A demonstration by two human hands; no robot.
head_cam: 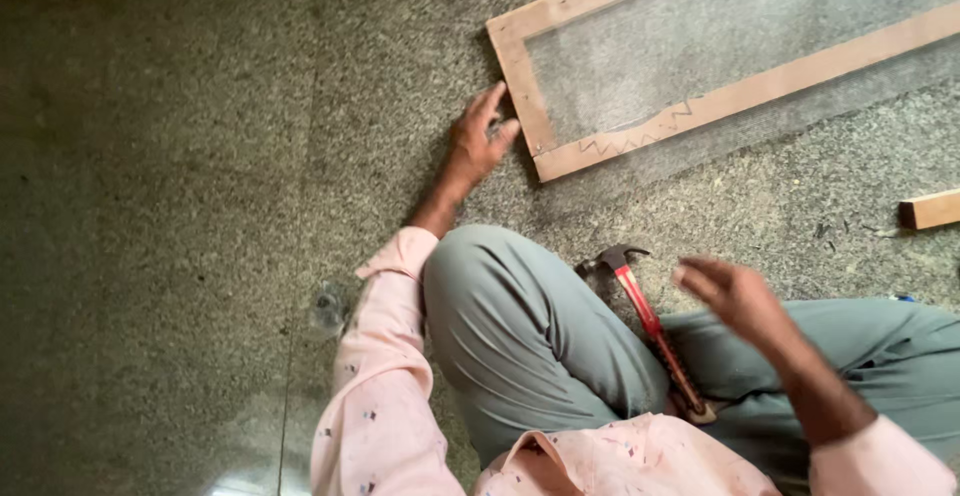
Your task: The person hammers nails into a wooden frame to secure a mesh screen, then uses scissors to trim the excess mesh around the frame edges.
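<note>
Wooden frame [640,126] on the speckled floor [200,156], left hand [478,141] at its near corner

Frame lies flat ahead of the seated person, a clear sheet [720,36] stretched across it; the left hand rests open against the outside of the corner, fingers spread, gripping nothing. Right hand [735,296] hovers empty and loosely open above the knee, blurred with movement. A red-handled claw hammer [650,331] lies between the legs, head toward the frame (its handle partly tucked under the right leg). A sideways push at that corner could slide the frame on the smooth floor, and a careless knee could kick the hammer into the thin sheet. A loose wood offcut [932,209] sits well apart at right.
</note>
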